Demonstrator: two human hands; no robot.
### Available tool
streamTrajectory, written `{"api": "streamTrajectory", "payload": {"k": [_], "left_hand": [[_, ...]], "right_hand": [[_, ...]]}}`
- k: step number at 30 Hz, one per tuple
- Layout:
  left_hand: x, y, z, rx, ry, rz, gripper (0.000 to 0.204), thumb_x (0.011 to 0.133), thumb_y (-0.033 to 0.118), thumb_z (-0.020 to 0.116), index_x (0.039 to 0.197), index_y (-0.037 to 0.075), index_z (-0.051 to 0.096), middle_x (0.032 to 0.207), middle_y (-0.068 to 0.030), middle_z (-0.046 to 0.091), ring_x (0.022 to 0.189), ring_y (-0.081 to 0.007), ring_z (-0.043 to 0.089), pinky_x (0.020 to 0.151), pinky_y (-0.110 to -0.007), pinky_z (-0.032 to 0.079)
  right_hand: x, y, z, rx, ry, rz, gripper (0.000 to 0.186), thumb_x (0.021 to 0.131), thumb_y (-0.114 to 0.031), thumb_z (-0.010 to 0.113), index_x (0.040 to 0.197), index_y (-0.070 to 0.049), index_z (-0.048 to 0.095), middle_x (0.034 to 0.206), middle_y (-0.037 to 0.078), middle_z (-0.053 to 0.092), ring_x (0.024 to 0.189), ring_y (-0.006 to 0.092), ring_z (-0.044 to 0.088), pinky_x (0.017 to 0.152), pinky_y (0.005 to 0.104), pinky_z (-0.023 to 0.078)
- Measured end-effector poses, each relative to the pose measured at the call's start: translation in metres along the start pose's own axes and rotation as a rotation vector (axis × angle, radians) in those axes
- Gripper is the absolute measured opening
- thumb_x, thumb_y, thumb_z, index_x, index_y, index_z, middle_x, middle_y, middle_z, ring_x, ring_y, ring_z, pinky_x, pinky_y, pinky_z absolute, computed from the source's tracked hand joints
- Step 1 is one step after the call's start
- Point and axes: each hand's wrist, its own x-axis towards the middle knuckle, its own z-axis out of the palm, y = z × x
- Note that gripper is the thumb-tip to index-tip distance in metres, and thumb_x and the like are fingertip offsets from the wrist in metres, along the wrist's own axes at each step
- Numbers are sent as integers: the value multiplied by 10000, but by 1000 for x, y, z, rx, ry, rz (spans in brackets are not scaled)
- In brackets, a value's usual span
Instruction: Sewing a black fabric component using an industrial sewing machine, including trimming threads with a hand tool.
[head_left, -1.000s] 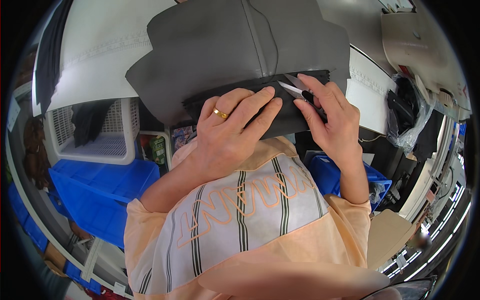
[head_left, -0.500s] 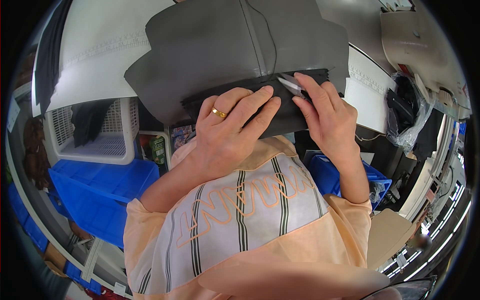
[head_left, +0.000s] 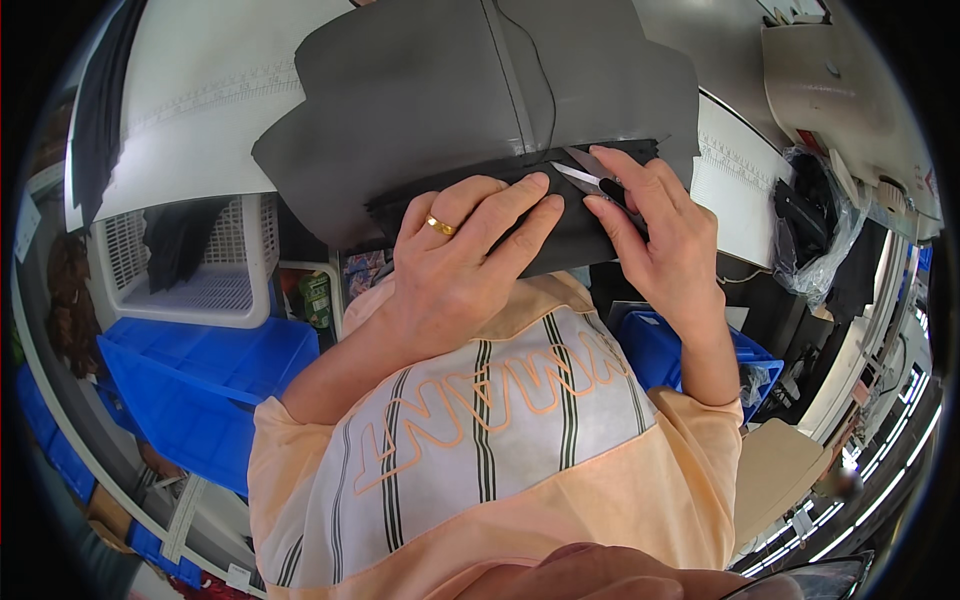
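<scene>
A large dark grey sheet, leather-like [head_left: 400, 110], lies over the table's near edge, a seam running down its middle. Along its near side is a black fabric band [head_left: 570, 235]. My left hand [head_left: 455, 255], a gold ring on one finger, grips this band with fingers on top; its thumb is hidden. In my right hand [head_left: 668, 240] are small thread snips [head_left: 580, 175], held between thumb and fingers. Their blades are spread, tips at the band's seam. A loose dark thread [head_left: 548, 75] trails over the sheet to that spot.
A white basket [head_left: 262, 260] with dark cloth stands at left above a blue bin [head_left: 200, 390]. Another blue bin [head_left: 650, 345] is by my right forearm. At right are a sewing machine [head_left: 830, 80] and a clear plastic bag [head_left: 815, 230] with black pieces.
The snips' blades have spread wider apart, and my right hand has shifted very slightly to the right. My left hand and the sheet stay almost where they were.
</scene>
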Motion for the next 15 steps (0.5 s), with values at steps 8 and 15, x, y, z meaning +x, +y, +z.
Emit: {"api": "streamTrajectory", "payload": {"k": [8, 15], "left_hand": [[0, 0, 1, 15, 10, -1, 380, 623, 78, 676, 997, 101, 740, 1092, 3, 665, 898, -167, 587, 782, -280, 423], [0, 0, 2, 4, 36, 0, 373, 624, 71, 677, 990, 104, 742, 1089, 3, 665, 889, -165, 589, 769, -278, 435]], "right_hand": [[-3, 1, 5, -123, 35, -106, 369, 798, -150, 724, 1150, -95, 627, 774, 34, 538, 494, 185, 537, 449, 294, 446], [-2, 3, 1, 2, 36, -10, 375, 795, -148, 732, 1152, -94, 629, 753, 35, 557, 491, 176, 536, 446, 285, 445]]}}
